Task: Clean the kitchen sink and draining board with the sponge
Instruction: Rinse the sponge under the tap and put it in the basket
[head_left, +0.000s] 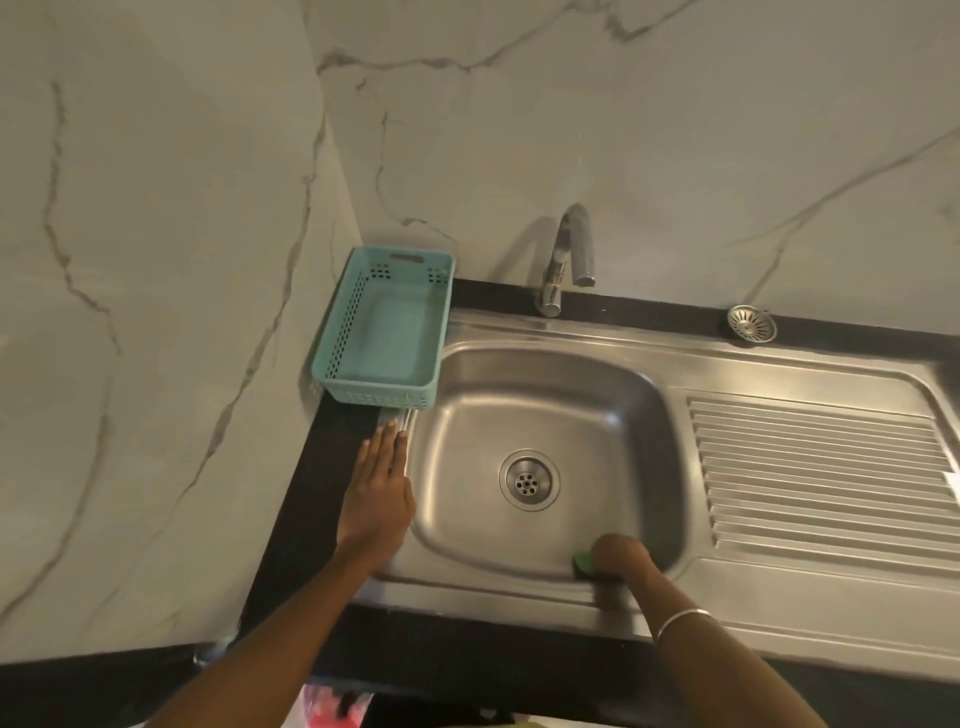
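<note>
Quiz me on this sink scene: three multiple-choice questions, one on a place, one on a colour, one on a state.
1. Where is the basket?
A. left of the sink
B. on the draining board
C. in the sink

2. What colour is the sponge?
A. yellow
B. green
C. pink

3. How is the left hand?
A. gripping the tap
B. flat on the sink's rim
C. holding the strainer

Answers: 1 A, it stands by the left wall. 2 B, green shows beside the right hand. 3 B, its fingers lie straight.
</note>
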